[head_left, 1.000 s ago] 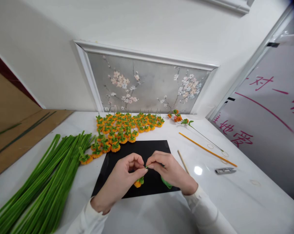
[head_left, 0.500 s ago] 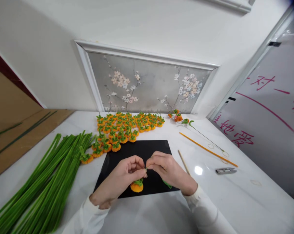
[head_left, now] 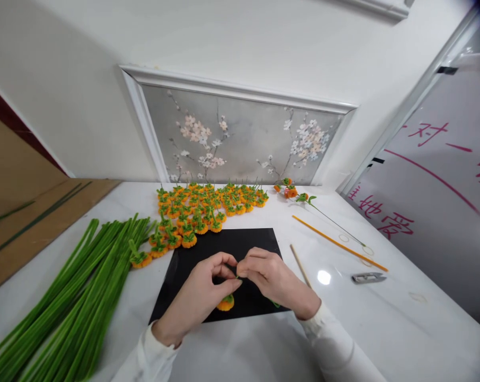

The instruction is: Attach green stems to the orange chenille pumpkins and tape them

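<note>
Over a black mat [head_left: 259,241] my two hands meet at the fingertips. My right hand [head_left: 269,276] pinches a short, thin piece of green pipe cleaner [head_left: 237,276], mostly hidden by fingers. My left hand [head_left: 206,289] is curled, its thumb and fingertips closed at the other side of that same piece. Just below the left thumb, a small orange pipe-cleaner pumpkin [head_left: 226,304] with a green top lies on the mat, partly covered by the thumb. A bit of green pipe cleaner [head_left: 276,304] shows under my right hand.
Rows of similar orange pumpkins [head_left: 202,227] stand behind the mat. Left lies a bundle of green pipe cleaners [head_left: 84,286]. To the right are a wooden stick [head_left: 300,265], an orange pipe cleaner [head_left: 339,243], thread snips [head_left: 369,278] and a flower stem [head_left: 290,192].
The left hand has shifted slightly right, and its thumb covers more of the pumpkin. A gap between left thumb and index finger looks wider. The right hand has barely moved.
</note>
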`<state>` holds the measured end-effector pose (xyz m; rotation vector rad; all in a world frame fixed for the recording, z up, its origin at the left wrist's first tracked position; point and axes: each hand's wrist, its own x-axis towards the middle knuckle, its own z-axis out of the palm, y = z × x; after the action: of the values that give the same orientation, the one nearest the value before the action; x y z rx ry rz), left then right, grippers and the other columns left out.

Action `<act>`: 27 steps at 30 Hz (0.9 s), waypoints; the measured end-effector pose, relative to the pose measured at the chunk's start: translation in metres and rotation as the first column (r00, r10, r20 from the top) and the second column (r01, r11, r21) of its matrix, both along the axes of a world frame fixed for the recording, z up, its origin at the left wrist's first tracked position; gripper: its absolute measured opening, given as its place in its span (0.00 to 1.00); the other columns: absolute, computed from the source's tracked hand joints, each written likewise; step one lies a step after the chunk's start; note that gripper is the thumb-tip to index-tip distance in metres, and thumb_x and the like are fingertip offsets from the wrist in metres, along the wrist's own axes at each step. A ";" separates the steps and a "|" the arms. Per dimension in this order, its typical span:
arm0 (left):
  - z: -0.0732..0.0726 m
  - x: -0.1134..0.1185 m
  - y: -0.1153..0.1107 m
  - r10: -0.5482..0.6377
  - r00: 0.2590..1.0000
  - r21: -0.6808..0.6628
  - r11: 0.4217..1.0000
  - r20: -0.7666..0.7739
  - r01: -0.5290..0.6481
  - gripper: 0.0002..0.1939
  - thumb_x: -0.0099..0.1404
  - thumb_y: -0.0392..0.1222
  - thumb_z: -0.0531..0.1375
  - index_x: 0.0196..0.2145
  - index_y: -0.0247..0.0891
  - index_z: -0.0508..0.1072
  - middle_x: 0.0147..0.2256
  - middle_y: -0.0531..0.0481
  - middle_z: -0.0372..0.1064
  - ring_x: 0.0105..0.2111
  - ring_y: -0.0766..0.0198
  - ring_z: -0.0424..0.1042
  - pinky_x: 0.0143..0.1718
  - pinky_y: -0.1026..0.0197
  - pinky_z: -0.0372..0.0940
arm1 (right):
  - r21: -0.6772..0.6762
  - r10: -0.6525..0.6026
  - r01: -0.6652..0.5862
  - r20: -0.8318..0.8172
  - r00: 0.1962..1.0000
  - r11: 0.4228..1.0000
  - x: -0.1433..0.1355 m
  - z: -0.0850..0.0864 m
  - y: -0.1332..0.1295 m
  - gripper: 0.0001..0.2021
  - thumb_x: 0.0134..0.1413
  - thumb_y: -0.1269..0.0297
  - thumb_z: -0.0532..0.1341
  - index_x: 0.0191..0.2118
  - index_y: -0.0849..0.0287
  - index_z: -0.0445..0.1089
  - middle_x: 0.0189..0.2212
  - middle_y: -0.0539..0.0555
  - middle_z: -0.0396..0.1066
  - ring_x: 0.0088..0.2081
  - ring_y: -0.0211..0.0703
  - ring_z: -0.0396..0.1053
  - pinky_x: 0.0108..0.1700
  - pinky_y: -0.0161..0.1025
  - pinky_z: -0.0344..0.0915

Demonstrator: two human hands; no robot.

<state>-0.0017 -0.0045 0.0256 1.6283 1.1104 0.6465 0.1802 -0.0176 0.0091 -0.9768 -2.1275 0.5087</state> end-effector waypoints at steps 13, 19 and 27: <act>0.008 -0.009 0.001 -0.140 0.963 -0.272 0.941 0.230 0.202 0.11 0.60 0.41 0.60 0.40 0.37 0.65 0.26 0.53 0.71 0.26 0.68 0.66 0.29 0.65 0.58 | -0.038 0.034 -0.036 -0.067 0.997 0.999 0.000 0.002 -0.001 0.10 0.61 0.74 0.55 0.32 0.58 0.72 0.32 0.51 0.69 0.35 0.38 0.67 0.38 0.35 0.64; 0.005 -0.003 0.000 -0.089 0.990 -0.087 0.991 0.112 0.099 0.12 0.53 0.37 0.63 0.36 0.38 0.68 0.28 0.55 0.68 0.28 0.67 0.66 0.31 0.64 0.60 | -0.035 0.007 -0.009 -0.050 0.999 0.999 -0.002 -0.001 -0.001 0.09 0.60 0.73 0.55 0.33 0.58 0.71 0.31 0.51 0.68 0.34 0.39 0.67 0.37 0.35 0.64; 0.005 -0.003 0.000 -0.015 0.998 -0.015 1.000 0.059 0.015 0.08 0.55 0.37 0.61 0.34 0.37 0.68 0.22 0.57 0.66 0.24 0.66 0.67 0.29 0.63 0.62 | -0.054 0.026 -0.031 -0.082 0.996 0.998 0.000 0.001 -0.002 0.09 0.61 0.73 0.55 0.37 0.57 0.72 0.34 0.52 0.70 0.36 0.39 0.68 0.39 0.35 0.65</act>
<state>-0.0042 -0.0046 0.0308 1.5935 1.0573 0.6703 0.1798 -0.0196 0.0099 -0.9415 -2.0666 0.6143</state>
